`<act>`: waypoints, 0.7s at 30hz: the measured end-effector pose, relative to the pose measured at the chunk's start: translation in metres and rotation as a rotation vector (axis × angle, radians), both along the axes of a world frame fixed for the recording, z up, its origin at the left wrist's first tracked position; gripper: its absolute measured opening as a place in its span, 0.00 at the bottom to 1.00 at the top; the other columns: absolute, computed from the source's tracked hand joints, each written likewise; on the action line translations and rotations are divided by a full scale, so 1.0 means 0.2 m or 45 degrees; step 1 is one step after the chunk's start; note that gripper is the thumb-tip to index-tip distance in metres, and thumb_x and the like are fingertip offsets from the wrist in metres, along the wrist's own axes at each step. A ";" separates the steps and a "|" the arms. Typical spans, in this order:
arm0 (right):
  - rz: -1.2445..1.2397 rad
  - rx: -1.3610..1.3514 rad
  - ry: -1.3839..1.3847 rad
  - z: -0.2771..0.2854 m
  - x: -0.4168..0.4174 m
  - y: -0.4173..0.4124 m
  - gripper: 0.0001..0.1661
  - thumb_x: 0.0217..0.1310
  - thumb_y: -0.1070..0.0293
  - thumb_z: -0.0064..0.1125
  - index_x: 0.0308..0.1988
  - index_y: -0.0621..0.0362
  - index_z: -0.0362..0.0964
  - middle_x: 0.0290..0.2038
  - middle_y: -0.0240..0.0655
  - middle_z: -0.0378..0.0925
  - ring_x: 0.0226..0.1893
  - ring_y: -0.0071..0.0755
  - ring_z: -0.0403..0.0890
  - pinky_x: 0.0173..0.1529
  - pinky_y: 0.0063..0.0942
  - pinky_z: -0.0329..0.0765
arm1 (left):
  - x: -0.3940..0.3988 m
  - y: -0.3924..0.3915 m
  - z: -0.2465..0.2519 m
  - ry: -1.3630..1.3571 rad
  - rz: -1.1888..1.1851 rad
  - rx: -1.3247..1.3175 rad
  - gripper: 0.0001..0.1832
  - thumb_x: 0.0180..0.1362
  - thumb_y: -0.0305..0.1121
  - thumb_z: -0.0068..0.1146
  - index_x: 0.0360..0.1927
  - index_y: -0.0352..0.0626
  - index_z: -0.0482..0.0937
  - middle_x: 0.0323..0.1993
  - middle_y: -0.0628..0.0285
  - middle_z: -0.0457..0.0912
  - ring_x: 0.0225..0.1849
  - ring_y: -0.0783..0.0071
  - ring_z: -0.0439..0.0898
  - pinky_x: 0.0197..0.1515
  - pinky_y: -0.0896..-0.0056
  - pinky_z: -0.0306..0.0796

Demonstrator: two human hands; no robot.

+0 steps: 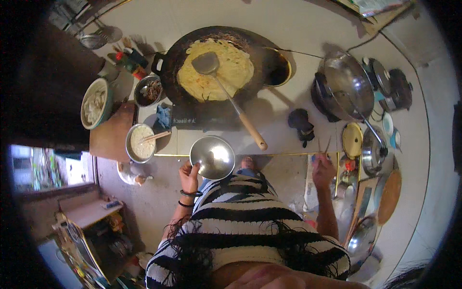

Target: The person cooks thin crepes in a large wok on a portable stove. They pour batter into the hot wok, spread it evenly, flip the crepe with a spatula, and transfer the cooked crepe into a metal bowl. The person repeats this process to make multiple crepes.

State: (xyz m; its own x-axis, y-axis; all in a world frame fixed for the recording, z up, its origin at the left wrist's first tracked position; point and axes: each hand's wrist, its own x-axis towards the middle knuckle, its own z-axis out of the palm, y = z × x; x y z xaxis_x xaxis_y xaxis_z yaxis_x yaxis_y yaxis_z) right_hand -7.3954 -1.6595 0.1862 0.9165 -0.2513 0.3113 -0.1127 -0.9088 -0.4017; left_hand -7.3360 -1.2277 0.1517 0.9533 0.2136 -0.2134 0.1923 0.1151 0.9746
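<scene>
My left hand point(189, 175) grips a shiny steel bowl point(213, 158) by its rim, thumb on the inner side; no food shows inside it. Over to the right, my right hand point(322, 170) holds scissors point(324, 146) with the two blades apart and pointing away from me. Ahead of me, a large flat egg pancake point(231, 68) lies in a black wok point(261, 61). A metal spatula point(205, 63) rests with its blade on the pancake, its wooden handle point(252, 132) reaching over the counter's front.
A bowl of batter point(136, 139) with chopsticks point(155, 136) stands left near the edge. Behind it are a bowl of dark filling point(152, 90) and a larger basin point(94, 104). A steel pan point(348, 85) sits right. A cat point(130, 174) is on the floor.
</scene>
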 end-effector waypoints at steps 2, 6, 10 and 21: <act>0.045 -0.004 -0.070 0.29 0.22 0.02 0.08 0.57 0.68 0.55 0.39 0.55 0.73 0.24 0.38 0.71 0.21 0.46 0.74 0.25 0.39 0.70 | -0.04 -0.03 -0.01 0.090 0.069 -0.121 0.06 0.53 0.26 0.53 0.31 0.36 0.80 0.28 0.68 0.78 0.28 0.83 0.72 0.31 0.80 0.65; 0.184 -0.263 -0.120 0.50 0.52 0.05 0.16 0.59 0.71 0.52 0.49 0.51 0.73 0.37 0.37 0.73 0.30 0.40 0.77 0.31 0.33 0.74 | -0.08 -0.13 0.08 0.029 0.284 -0.207 0.12 0.54 0.33 0.53 0.39 0.36 0.78 0.30 0.69 0.78 0.29 0.85 0.71 0.29 0.83 0.61; 0.450 -0.060 -0.341 0.53 0.69 0.22 0.23 0.52 0.76 0.55 0.50 0.52 0.70 0.39 0.37 0.75 0.37 0.43 0.79 0.37 0.38 0.76 | -0.11 -0.14 0.14 -0.035 0.389 -0.265 0.17 0.52 0.35 0.51 0.46 0.39 0.74 0.32 0.71 0.76 0.29 0.84 0.68 0.28 0.83 0.56; 0.685 0.152 0.145 0.39 0.74 0.67 0.23 0.51 0.59 0.60 0.47 0.58 0.72 0.36 0.42 0.77 0.33 0.47 0.80 0.35 0.40 0.76 | -0.12 -0.10 0.12 -0.079 0.255 -0.639 0.22 0.52 0.33 0.49 0.53 0.40 0.69 0.48 0.61 0.71 0.50 0.70 0.70 0.53 0.69 0.64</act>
State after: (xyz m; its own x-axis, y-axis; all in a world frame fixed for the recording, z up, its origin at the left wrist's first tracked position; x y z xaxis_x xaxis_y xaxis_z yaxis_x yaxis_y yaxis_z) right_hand -7.2483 -1.5255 0.2649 0.9514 0.2334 0.2007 0.3053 -0.7993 -0.5177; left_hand -7.3603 -1.2470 0.1765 0.9184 0.2787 -0.2807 0.0628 0.5978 0.7992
